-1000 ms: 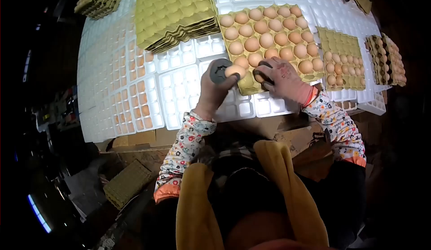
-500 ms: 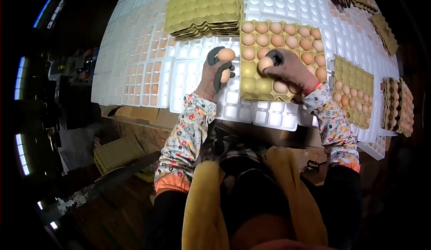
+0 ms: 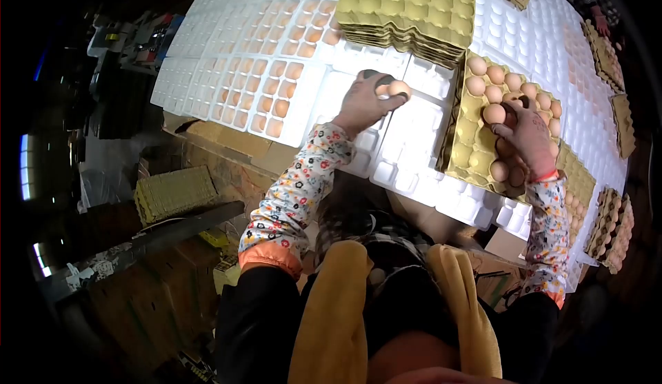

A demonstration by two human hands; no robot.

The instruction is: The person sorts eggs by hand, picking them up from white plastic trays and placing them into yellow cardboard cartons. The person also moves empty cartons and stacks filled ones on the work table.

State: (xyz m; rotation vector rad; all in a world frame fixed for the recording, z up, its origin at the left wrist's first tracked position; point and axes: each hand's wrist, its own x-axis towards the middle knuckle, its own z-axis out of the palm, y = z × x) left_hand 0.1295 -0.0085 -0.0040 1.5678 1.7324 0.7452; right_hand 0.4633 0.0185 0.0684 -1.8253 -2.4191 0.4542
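Two eggs point(image 3: 398, 90) rest in my gloved left hand point(image 3: 369, 100), its fingers wrapped round them above the white plastic trays point(image 3: 407, 142). My gloved right hand point(image 3: 525, 132) grips an egg point(image 3: 494, 113) between thumb and fingers, over the yellow egg tray point(image 3: 470, 132). Eggs sit in the far rows of that tray and near its front right corner, while cups along its left side hold none. Part of the tray is hidden under my right hand.
A tall stack of yellow trays point(image 3: 407, 4) stands behind my hands. White trays with eggs point(image 3: 258, 97) lie at the left. More filled yellow trays point(image 3: 610, 229) are at the right. Another person's gloved hand point(image 3: 601, 22) shows at the far right.
The view has turned, so the table appears shifted and tilted. My left hand has turned toward the right with its eggs. My right hand still holds an egg above the yellow tray.
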